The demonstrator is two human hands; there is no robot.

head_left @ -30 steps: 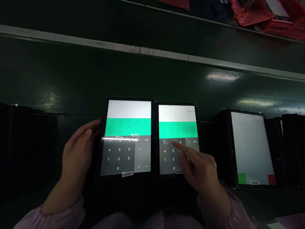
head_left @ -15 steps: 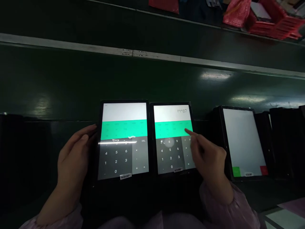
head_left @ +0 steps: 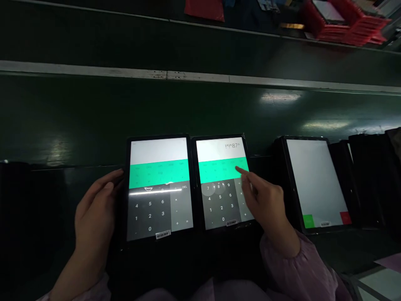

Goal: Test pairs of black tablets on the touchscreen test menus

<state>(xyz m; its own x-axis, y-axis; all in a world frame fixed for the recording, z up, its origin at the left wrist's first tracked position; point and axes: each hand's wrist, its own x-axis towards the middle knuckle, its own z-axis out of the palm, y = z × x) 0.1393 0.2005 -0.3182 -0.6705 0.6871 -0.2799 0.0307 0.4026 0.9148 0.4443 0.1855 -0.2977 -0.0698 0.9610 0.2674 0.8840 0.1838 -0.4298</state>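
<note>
Two lit tablets lie side by side, each with a calculator keypad under a green band. My right hand [head_left: 266, 202] is over the right tablet [head_left: 219, 205], index finger stretched onto or just above its green band, the other fingers curled, holding nothing. That screen reads a short line ending in "87^". At the outer edge of the left tablet [head_left: 156, 209] is my left hand [head_left: 95, 213], fingers stretched along its side and thumb raised; the fingertips are partly lost in shadow. Each tablet has a small barcode label at its bottom edge.
To the right lies another tablet [head_left: 316, 184] with a pale screen and green and red corner squares. Dark slabs [head_left: 369, 179] stand beyond it. A pale metal strip [head_left: 197, 77] crosses the green bench. Red padded packs [head_left: 341, 31] are stacked at the far right.
The right tablet's display has gained a "^" after "87". My right index finger stays over the green band. The whole view has shifted slightly.
</note>
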